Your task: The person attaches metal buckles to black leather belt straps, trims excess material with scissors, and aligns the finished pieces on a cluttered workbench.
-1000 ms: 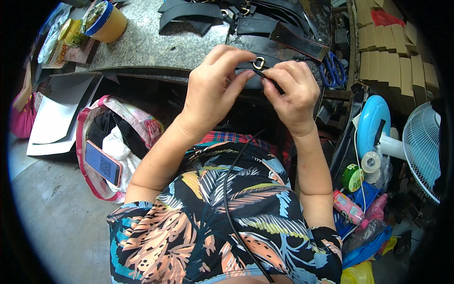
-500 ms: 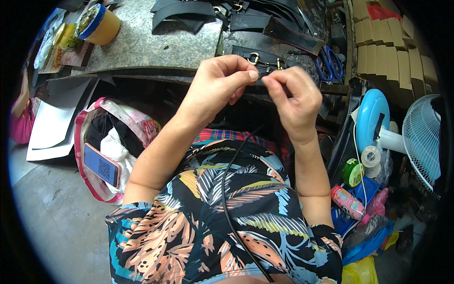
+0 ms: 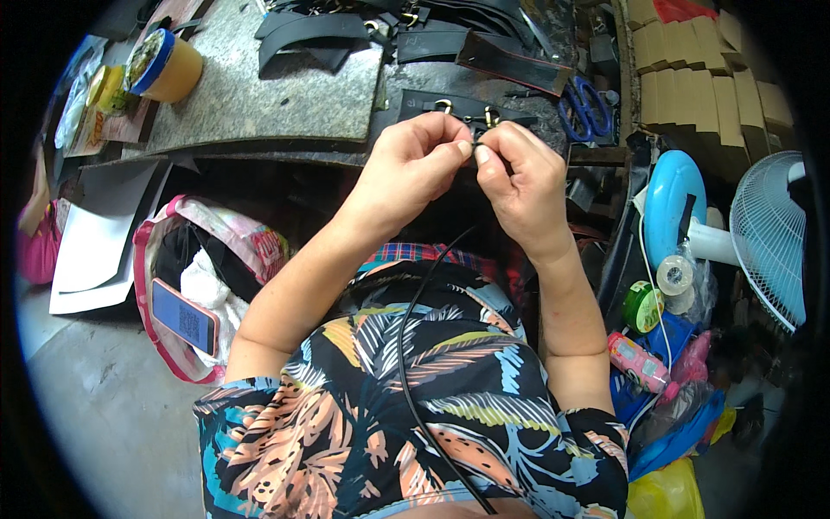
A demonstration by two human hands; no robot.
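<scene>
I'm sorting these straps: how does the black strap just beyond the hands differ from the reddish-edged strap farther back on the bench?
The black strap shows gold-coloured metal fittings; the reddish-edged strap shows none. The black strap is partly hidden by the left hand and right hand; the reddish-edged strap lies clear of both. Both are dark, long bands.

A phone (image 3: 185, 318) lies on a pink-rimmed bag (image 3: 240, 230) near white sheets (image 3: 97, 251).
</scene>
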